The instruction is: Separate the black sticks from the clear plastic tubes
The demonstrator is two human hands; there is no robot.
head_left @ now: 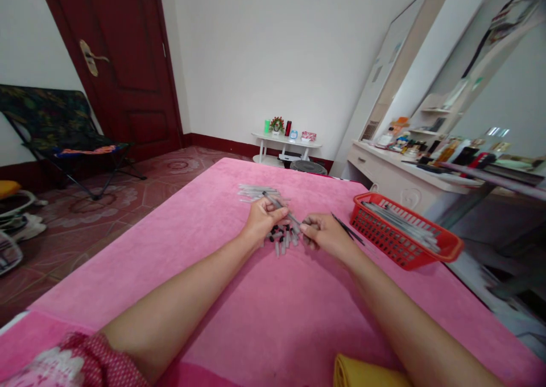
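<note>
Grey slim tube (277,203), and both hands are on it: the left hand (261,219) has its grip closed around the far part, dark tip poking past the fingers, while the right hand (323,232) pinches the near end. It's slanted right over a little pile of short black and clear pieces (287,239). Just beyond lies a bunch of clear sticks (256,191), all on a pink cloth (268,307). Couple of thin dark rods (353,234) by the right hand, then a red basket (386,244) with more greyish sticks (403,227). Yellow bundle (369,374) up front.
</note>
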